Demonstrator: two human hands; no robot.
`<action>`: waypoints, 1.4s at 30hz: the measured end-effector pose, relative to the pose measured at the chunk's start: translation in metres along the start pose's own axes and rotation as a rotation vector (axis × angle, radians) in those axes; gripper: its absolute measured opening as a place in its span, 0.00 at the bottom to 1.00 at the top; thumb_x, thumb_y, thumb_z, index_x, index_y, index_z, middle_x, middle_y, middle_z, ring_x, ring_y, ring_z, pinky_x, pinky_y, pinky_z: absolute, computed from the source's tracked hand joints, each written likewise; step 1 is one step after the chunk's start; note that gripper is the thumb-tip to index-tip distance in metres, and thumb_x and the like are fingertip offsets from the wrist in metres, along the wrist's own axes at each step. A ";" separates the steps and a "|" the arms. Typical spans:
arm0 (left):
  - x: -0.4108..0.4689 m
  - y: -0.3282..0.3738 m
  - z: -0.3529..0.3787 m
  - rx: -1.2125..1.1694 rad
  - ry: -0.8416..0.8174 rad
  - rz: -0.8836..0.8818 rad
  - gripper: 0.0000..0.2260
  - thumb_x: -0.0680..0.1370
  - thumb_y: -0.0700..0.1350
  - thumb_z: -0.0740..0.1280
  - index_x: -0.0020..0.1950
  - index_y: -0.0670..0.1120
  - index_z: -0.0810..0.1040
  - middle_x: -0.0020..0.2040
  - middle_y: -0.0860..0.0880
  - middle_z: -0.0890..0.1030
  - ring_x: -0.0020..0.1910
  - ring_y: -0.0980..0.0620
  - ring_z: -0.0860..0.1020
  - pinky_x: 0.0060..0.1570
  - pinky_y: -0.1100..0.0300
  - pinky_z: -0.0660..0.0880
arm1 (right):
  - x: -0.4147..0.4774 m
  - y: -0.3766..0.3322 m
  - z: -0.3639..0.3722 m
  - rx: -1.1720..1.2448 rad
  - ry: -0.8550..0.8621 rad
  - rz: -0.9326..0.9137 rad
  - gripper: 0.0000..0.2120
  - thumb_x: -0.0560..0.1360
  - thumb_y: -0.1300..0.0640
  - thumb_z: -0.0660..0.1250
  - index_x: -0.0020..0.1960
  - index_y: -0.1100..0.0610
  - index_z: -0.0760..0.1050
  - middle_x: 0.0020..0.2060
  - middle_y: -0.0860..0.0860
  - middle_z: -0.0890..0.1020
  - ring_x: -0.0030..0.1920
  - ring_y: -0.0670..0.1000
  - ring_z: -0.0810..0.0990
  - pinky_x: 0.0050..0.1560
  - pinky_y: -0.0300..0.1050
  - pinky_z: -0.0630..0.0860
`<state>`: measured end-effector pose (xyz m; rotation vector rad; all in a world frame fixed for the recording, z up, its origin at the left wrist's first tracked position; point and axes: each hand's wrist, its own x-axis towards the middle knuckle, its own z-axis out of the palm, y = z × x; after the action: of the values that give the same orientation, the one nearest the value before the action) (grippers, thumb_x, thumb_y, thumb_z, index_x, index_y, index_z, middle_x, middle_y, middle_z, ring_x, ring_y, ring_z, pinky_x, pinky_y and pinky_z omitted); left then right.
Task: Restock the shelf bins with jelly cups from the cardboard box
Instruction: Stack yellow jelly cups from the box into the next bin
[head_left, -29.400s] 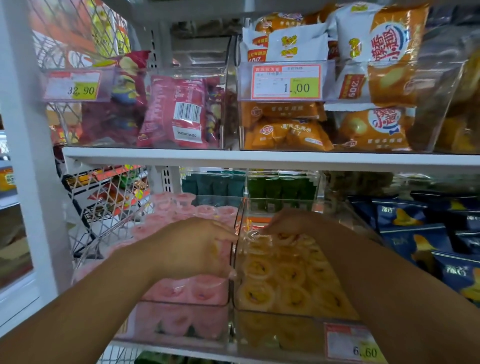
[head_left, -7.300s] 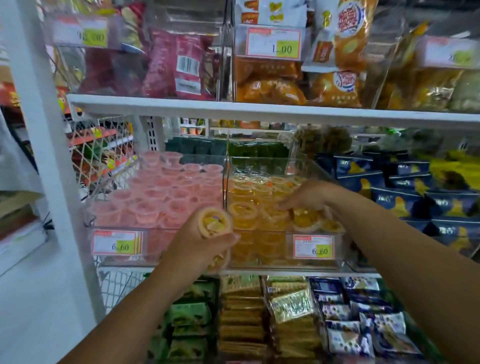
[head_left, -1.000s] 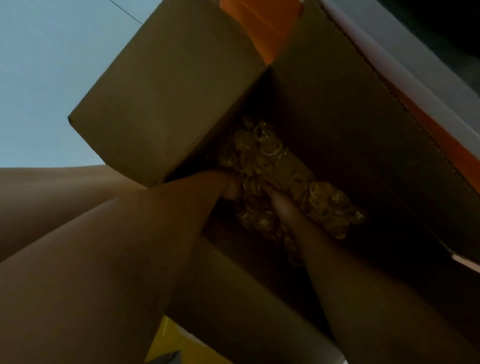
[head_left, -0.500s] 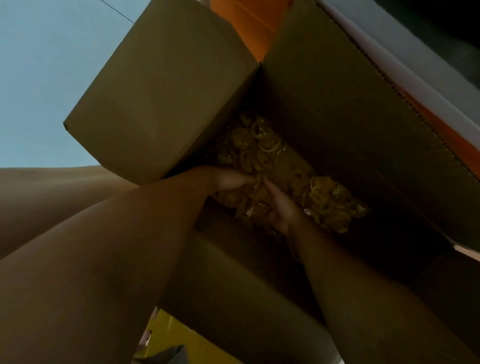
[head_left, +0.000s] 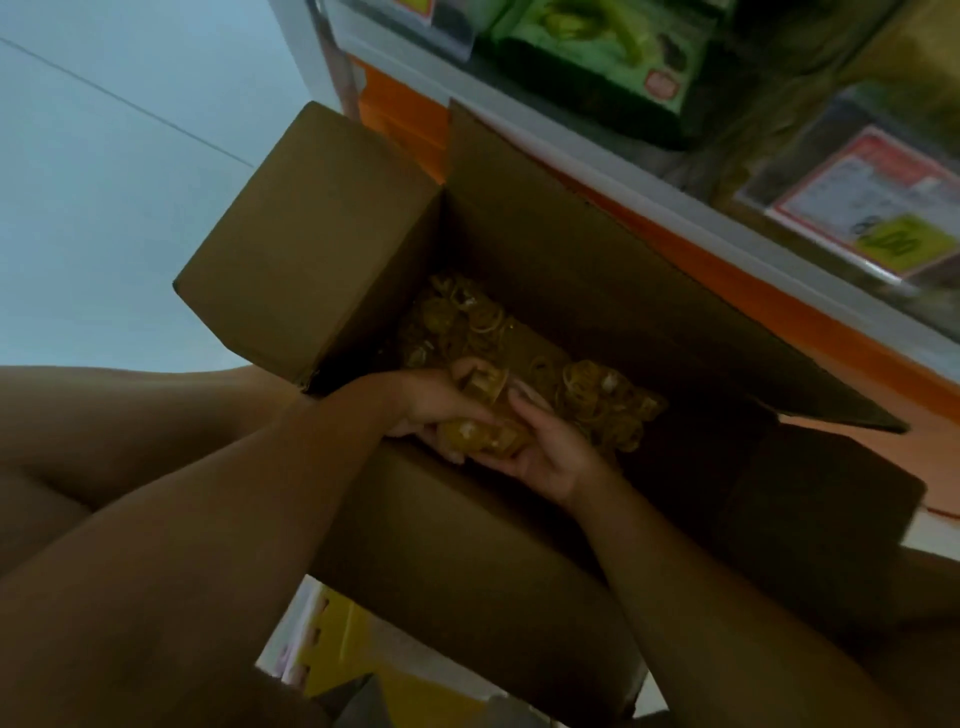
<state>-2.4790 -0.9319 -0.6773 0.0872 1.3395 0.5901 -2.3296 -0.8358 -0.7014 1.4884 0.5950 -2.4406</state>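
Observation:
An open cardboard box (head_left: 467, 561) stands on the floor below me, its flaps spread. Several yellow jelly cups (head_left: 587, 389) lie loose in its dark bottom. Both my hands reach in over the near wall. My left hand (head_left: 431, 402) and my right hand (head_left: 545, 447) together cradle a small bunch of yellow jelly cups (head_left: 478, 434) between them, fingers curled round the cups. The bunch is lifted clear of the heap, close to the box's near wall.
The white shelf edge (head_left: 675, 208) with an orange base runs along the box's far side. Green snack packs (head_left: 597, 57) and a price tag (head_left: 872, 208) sit on the bottom shelf. Pale floor (head_left: 104, 182) lies left; my knee (head_left: 104, 415) is beside the box.
Both hands have drawn back from the heap toward the near wall, now gathered round a bunch of cups. The view has tilted up, showing the shelf.

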 end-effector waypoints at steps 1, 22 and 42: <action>-0.005 0.002 0.003 -0.027 -0.011 0.013 0.25 0.76 0.41 0.70 0.68 0.59 0.66 0.61 0.46 0.75 0.56 0.45 0.79 0.48 0.47 0.81 | -0.009 -0.002 0.000 -0.005 -0.013 -0.024 0.11 0.80 0.54 0.62 0.60 0.45 0.76 0.58 0.54 0.81 0.56 0.57 0.81 0.49 0.58 0.81; -0.122 0.061 0.082 0.016 0.215 0.457 0.14 0.80 0.55 0.60 0.65 0.58 0.73 0.59 0.47 0.79 0.55 0.45 0.79 0.50 0.48 0.79 | -0.169 -0.045 0.030 -0.205 -0.011 -0.549 0.16 0.77 0.51 0.66 0.65 0.50 0.77 0.59 0.56 0.81 0.59 0.58 0.80 0.62 0.60 0.74; -0.294 0.181 0.126 0.233 0.193 0.799 0.17 0.73 0.51 0.73 0.59 0.64 0.75 0.53 0.48 0.84 0.45 0.46 0.84 0.33 0.55 0.78 | -0.363 -0.119 0.090 -0.437 0.235 -1.024 0.08 0.74 0.52 0.72 0.50 0.55 0.81 0.47 0.54 0.85 0.46 0.54 0.83 0.38 0.48 0.78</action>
<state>-2.4571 -0.8761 -0.3149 0.7992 1.5428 1.1258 -2.2801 -0.7773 -0.3162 1.4720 2.2191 -2.4225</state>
